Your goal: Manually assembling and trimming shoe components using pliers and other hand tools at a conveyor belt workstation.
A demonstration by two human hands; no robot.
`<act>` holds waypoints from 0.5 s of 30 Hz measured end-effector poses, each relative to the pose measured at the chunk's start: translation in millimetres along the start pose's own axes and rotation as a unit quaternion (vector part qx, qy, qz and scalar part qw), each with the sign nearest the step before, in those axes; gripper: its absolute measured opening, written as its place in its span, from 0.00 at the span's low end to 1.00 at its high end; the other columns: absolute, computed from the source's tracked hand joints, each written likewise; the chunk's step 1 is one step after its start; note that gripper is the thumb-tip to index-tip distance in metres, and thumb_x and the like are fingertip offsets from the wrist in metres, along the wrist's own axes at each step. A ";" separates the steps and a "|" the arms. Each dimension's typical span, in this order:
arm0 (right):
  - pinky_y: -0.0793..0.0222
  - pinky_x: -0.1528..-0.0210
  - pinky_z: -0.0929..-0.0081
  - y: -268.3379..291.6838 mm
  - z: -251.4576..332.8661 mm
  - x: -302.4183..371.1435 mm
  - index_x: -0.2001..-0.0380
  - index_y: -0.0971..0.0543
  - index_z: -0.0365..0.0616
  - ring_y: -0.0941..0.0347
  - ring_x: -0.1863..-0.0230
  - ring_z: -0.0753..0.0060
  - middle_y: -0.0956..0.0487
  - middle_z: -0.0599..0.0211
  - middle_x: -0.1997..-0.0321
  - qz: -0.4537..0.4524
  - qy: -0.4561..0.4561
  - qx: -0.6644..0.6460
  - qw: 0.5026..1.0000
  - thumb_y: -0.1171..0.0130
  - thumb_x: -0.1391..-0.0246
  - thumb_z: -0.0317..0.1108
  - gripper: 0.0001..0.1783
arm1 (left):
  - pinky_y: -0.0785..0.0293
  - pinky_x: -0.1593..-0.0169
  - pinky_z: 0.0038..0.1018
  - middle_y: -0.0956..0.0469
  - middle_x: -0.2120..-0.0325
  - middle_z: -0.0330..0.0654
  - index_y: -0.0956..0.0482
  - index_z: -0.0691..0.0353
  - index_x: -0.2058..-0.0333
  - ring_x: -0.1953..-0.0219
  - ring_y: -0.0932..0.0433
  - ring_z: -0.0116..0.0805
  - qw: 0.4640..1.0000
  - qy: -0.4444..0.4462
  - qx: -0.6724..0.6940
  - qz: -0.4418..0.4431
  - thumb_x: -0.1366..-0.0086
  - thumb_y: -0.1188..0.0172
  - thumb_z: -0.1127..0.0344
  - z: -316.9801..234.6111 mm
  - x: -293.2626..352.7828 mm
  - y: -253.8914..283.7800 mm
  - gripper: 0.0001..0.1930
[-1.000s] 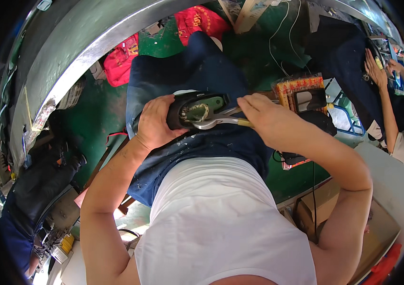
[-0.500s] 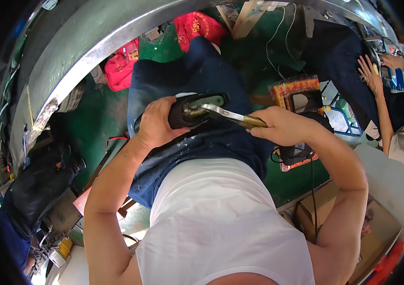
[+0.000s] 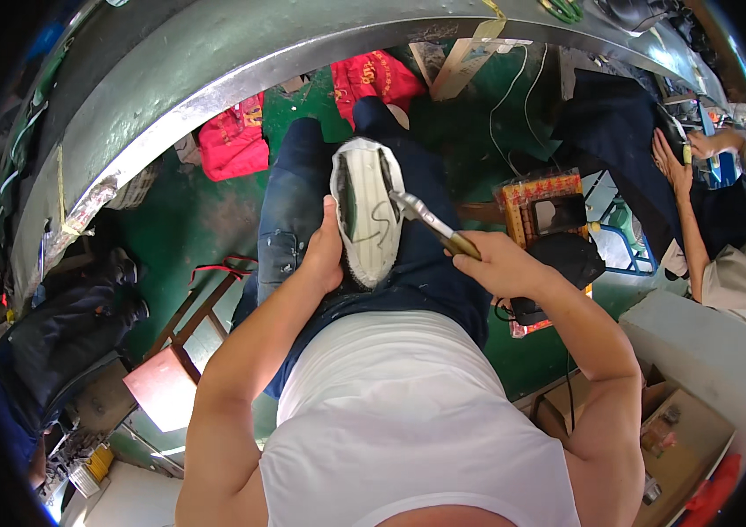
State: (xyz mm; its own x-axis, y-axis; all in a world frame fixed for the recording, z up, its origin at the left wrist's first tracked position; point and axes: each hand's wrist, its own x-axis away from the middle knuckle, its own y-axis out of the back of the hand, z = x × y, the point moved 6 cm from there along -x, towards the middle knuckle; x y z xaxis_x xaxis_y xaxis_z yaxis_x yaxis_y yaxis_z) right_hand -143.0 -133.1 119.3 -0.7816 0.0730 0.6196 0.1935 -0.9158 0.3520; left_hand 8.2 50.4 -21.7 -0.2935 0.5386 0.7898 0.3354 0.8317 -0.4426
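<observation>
A shoe upper on a last (image 3: 371,206) rests over my lap, sole side up. Its pale, long bottom carries a dark scribbled line, and white and dark material is folded around the rim. My left hand (image 3: 326,250) grips its left side; the thumb shows along the edge, while the other fingers are hidden beneath. In my right hand (image 3: 500,263) is a pair of pincers (image 3: 430,218) with a silver head and a brass-coloured handle. The head meets the shoe's right edge at about mid-length.
A metal-edged bench (image 3: 241,66) curves across the far side. Red cloth bags (image 3: 234,140) lie on the green floor beneath it. Right of my knees are a patterned box (image 3: 518,211) and a black bag (image 3: 570,261). A co-worker's hand (image 3: 671,167) shows at far right. An open carton (image 3: 689,439) stands lower right.
The shoe has turned from lying crosswise, dark side showing, to lengthwise with its pale bottom up. My left hand has moved lower. The pincers have shifted to the shoe's right edge.
</observation>
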 end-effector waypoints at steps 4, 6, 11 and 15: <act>0.30 0.47 0.61 -8.7 -5.1 -5.8 0.48 0.28 0.29 0.25 0.52 0.44 0.22 0.43 0.54 -0.033 0.069 0.092 0.993 0.45 0.40 0.31 0.20 | 0.36 0.34 0.33 0.40 0.35 0.58 0.66 0.73 0.30 0.35 0.36 0.42 0.959 -0.189 -0.202 0.053 0.45 0.25 0.55 2.0 10.4 -8.3 0.62; 0.31 0.45 0.56 -5.3 8.5 -11.2 0.44 0.31 0.27 0.27 0.48 0.40 0.24 0.40 0.51 -0.059 0.161 0.163 0.972 0.44 0.42 0.28 0.24 | 0.36 0.35 0.32 0.39 0.35 0.58 0.65 0.74 0.30 0.35 0.36 0.42 0.953 -0.200 -0.218 0.060 0.47 0.24 0.59 5.0 12.2 -9.4 0.62; 0.34 0.38 0.57 -2.7 31.7 -27.4 0.41 0.35 0.24 0.31 0.40 0.40 0.27 0.37 0.45 -0.012 0.147 0.275 0.950 0.43 0.44 0.26 0.29 | 0.37 0.34 0.30 0.40 0.35 0.62 0.66 0.79 0.31 0.34 0.35 0.46 0.915 -0.209 -0.345 -0.003 0.52 0.22 0.59 3.0 23.2 -16.5 0.65; 0.33 0.38 0.57 5.2 54.2 -30.4 0.43 0.34 0.23 0.32 0.40 0.39 0.28 0.36 0.45 0.040 0.090 0.380 0.920 0.42 0.46 0.23 0.28 | 0.40 0.32 0.30 0.42 0.35 0.67 0.67 0.81 0.32 0.32 0.39 0.51 0.888 -0.190 -0.416 -0.047 0.52 0.23 0.57 -5.4 36.7 -26.3 0.66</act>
State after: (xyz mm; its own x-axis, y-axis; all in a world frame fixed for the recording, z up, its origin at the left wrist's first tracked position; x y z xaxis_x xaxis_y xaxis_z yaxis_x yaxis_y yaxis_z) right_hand -86.0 -118.7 140.3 -0.8193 -0.1111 0.5625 0.5593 -0.3706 0.7415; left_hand -6.6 47.5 21.2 -0.5837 0.6101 0.5358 0.7919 0.5735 0.2096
